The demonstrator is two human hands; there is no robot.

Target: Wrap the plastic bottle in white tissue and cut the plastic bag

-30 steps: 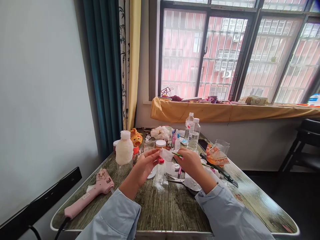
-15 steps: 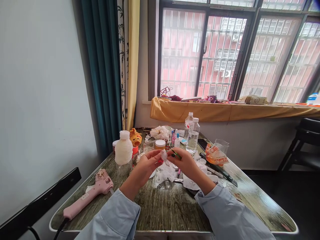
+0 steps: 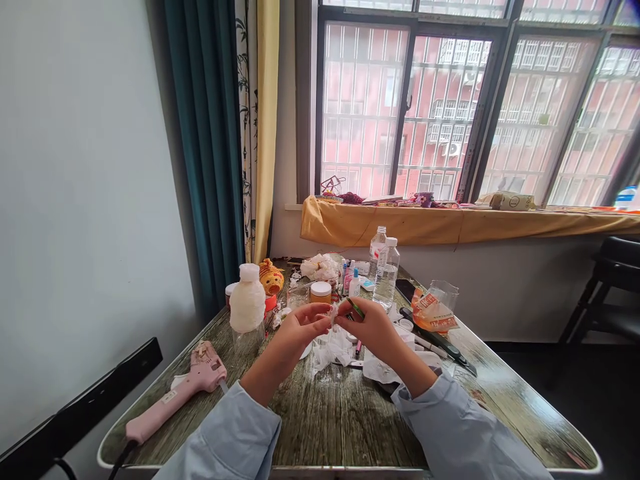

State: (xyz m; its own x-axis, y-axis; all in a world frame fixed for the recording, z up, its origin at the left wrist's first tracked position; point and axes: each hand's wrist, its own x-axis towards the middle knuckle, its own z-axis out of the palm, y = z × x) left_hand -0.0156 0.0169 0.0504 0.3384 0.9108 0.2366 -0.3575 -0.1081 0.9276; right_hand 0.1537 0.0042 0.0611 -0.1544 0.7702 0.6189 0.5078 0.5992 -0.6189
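My left hand (image 3: pixel 299 330) pinches a small white piece, thin like tissue or film (image 3: pixel 333 315), between thumb and fingertips above the middle of the table. From the other side, my right hand (image 3: pixel 370 327) has its fingertips closed at the same white piece. A slim green stick-like tool (image 3: pixel 355 307) rests in the right hand and points up to the left; its working end is hidden. Below both hands lies crumpled white tissue (image 3: pixel 333 352). A white sheet (image 3: pixel 380 370) lies under the right wrist, with a pink pen (image 3: pixel 359 347) close by.
A pink glue gun (image 3: pixel 185 393) lies at left on the wooden table (image 3: pixel 345 427). Behind it stands a wrapped white bottle (image 3: pixel 249 300). Clear water bottles (image 3: pixel 386 277), an amber jar (image 3: pixel 321 292) and a yellow knitted head (image 3: pixel 271 277) stand farther back. A dark-handled tool (image 3: pixel 445 347) lies at right.
The white piece has turned and crumpled between my fingertips, showing narrower than before. My right fingers have come a little closer to the left ones.
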